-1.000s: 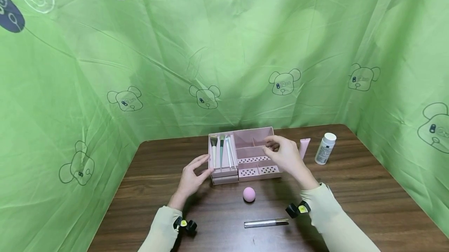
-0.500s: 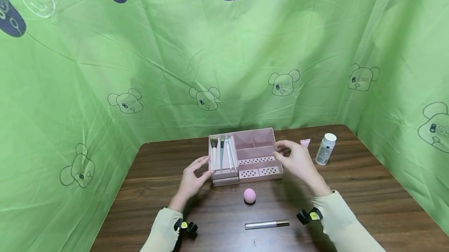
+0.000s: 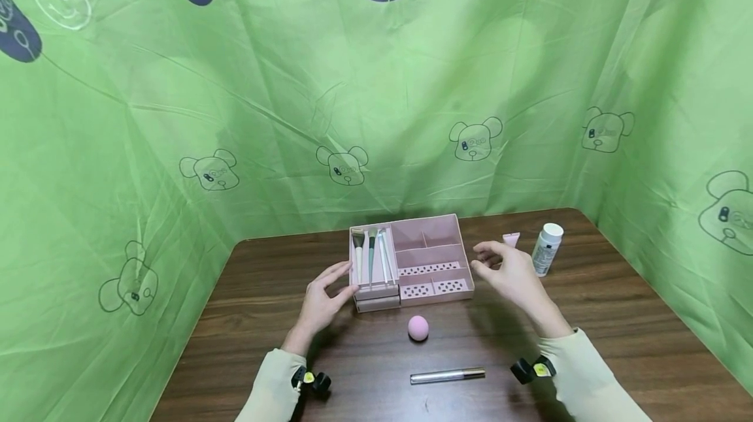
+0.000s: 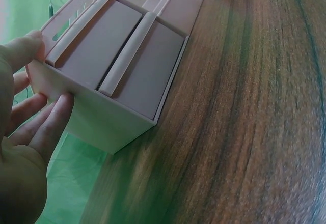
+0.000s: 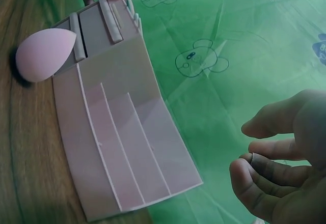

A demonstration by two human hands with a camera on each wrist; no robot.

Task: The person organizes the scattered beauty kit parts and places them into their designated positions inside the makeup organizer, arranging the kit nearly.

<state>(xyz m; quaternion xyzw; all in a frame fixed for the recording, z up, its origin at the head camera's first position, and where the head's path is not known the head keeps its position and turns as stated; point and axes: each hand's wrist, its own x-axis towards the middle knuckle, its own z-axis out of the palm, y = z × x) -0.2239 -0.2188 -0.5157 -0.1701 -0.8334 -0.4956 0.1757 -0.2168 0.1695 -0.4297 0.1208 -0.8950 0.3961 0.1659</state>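
Note:
A pink cosmetics organizer (image 3: 436, 298) stands at the middle of the table, with two drawers (image 4: 97, 38) stacked at its left end. Several makeup brushes (image 3: 372, 257) lie in the tray above them. My left hand (image 3: 322, 294) touches the organizer's left side, thumb near the top front edge and straight fingers against the side wall. Just off the right end, my right hand (image 3: 510, 273) hovers with loosely bent fingers (image 5: 275, 117) and nothing between them. A pink makeup sponge (image 3: 418, 328) sits in front of the organizer.
A slim silver tube (image 3: 447, 376) lies near the front of the table (image 3: 247, 317). Behind my right hand stand a pink squeeze tube (image 3: 510, 239), partly hidden, and a white bottle (image 3: 547, 249). Green printed cloth (image 3: 406, 82) hangs round the back and sides.
My right hand has moved right, from over the organizer's right compartments to beyond its right end, and now hides more of the pink tube. The left hand has stayed in place.

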